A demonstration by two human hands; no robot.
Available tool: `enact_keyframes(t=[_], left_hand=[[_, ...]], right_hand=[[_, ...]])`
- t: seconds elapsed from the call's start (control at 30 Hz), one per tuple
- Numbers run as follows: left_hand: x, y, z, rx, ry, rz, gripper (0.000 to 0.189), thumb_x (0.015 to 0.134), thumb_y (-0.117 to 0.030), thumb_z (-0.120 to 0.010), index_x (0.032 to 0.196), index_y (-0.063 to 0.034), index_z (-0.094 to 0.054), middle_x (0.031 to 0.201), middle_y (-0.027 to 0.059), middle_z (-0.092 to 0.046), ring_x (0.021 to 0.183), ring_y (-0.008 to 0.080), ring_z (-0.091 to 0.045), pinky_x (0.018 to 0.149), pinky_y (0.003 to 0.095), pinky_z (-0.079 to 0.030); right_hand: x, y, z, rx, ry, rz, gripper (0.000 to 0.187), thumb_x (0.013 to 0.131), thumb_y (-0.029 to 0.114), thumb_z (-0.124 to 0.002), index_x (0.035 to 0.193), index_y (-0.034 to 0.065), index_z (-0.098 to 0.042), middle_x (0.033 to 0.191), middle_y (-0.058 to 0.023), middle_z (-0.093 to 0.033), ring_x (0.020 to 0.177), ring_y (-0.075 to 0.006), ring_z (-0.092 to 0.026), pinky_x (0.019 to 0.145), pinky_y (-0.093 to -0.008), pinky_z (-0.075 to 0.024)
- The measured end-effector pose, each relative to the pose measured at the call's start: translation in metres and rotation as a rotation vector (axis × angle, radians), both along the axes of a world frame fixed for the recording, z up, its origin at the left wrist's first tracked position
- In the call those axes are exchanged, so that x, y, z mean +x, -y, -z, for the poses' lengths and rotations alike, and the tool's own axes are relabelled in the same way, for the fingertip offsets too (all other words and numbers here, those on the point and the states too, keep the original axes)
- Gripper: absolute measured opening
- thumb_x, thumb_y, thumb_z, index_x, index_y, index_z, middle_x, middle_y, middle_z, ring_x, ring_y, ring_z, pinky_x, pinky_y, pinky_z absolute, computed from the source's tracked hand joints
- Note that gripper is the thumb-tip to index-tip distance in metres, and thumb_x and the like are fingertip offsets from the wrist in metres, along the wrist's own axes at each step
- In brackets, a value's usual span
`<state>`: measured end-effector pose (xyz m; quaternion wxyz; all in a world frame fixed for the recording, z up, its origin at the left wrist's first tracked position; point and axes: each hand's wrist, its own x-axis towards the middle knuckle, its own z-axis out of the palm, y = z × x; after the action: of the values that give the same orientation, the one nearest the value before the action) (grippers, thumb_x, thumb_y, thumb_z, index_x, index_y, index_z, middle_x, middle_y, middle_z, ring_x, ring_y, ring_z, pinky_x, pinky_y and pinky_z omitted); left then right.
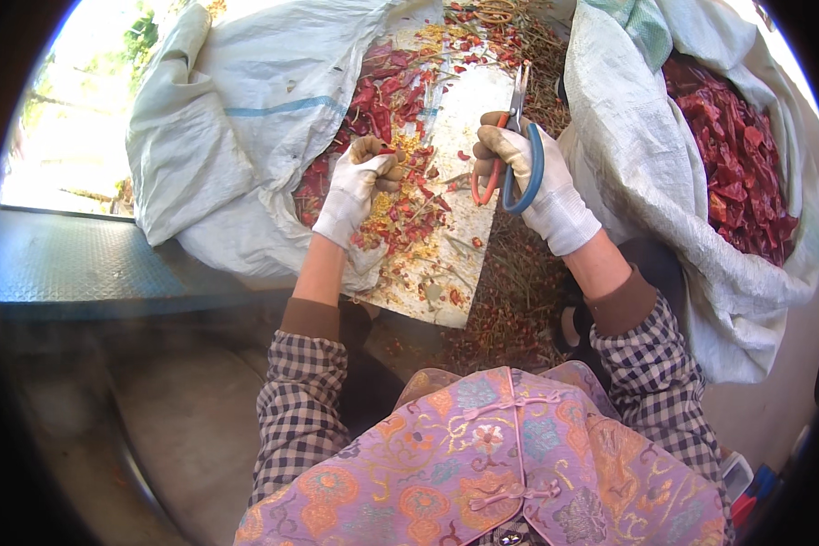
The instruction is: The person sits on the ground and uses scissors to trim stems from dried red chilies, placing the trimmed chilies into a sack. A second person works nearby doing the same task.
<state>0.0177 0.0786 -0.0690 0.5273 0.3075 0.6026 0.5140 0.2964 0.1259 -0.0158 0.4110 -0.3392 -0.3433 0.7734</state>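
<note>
Scissors [536, 170] with one blue and one orange handle are gripped in my right hand [529, 164], which wears a white work glove with tan palm coating. Their metal blades point away from me, and look nearly closed. My left hand [365, 177], gloved the same way, pinches a small piece of dried red chili [385, 151]; most of it is hidden by the fingers. Beneath that hand, dried red chili pods [375, 112] spill from a white woven sack [273, 75]. Chili fragments and yellow seeds [382, 211] cover part of a pale board [474, 102].
To the right stands another white woven sack [628, 136], its mouth showing many red chilies [737, 157]. Cut stems and chili scraps [519, 293] litter the ground beside the board. A blue textured metal platform [82, 259] lies at left. Another pair of scissors [495, 11] rests at the far end.
</note>
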Motion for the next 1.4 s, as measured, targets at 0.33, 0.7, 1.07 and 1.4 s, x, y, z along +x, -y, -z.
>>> enact_keyframes(t=[0.33,0.7,1.07,1.4], left_hand=[[0.002,0.009,0.051,-0.009,-0.902,0.359,0.022,0.091,-0.001,-0.063,0.111,-0.0021,-0.072,0.100,0.0104,-0.072,0.082,0.0198,-0.070,0.075,0.0328,-0.057],[0.035,0.009,0.035,-0.055,-1.391,0.572,0.034,0.085,-0.031,-0.079,0.116,-0.0182,-0.073,0.112,0.0118,-0.067,0.106,0.0326,-0.067,0.091,0.0432,-0.054],[0.058,0.009,0.032,-0.044,-1.505,0.487,0.027,0.087,-0.041,-0.077,0.101,-0.0173,-0.076,0.108,0.0118,-0.066,0.101,0.0346,-0.066,0.087,0.0466,-0.054],[0.013,0.001,0.004,0.189,-0.338,0.091,0.011,0.092,-0.007,-0.067,0.094,0.0037,-0.070,0.115,0.0092,-0.067,0.098,0.0168,-0.065,0.090,0.0294,-0.051]], right_hand=[[-0.001,0.001,-0.001,0.003,0.051,0.002,0.031,0.097,0.016,-0.072,0.121,0.0011,-0.058,0.095,-0.0082,-0.067,0.079,-0.0153,-0.069,0.073,-0.0318,-0.0611],[-0.003,0.000,0.003,-0.014,0.065,-0.017,0.032,0.096,0.016,-0.074,0.120,0.0007,-0.058,0.093,-0.0073,-0.066,0.079,-0.0150,-0.068,0.072,-0.0311,-0.0609],[-0.004,0.001,0.006,0.030,0.090,-0.026,0.033,0.097,0.015,-0.073,0.121,-0.0008,-0.057,0.092,-0.0071,-0.066,0.078,-0.0146,-0.067,0.070,-0.0301,-0.0605],[-0.002,-0.001,0.006,0.030,0.009,-0.060,0.033,0.096,0.015,-0.073,0.121,-0.0005,-0.057,0.093,-0.0064,-0.066,0.079,-0.0136,-0.067,0.071,-0.0302,-0.0597]])
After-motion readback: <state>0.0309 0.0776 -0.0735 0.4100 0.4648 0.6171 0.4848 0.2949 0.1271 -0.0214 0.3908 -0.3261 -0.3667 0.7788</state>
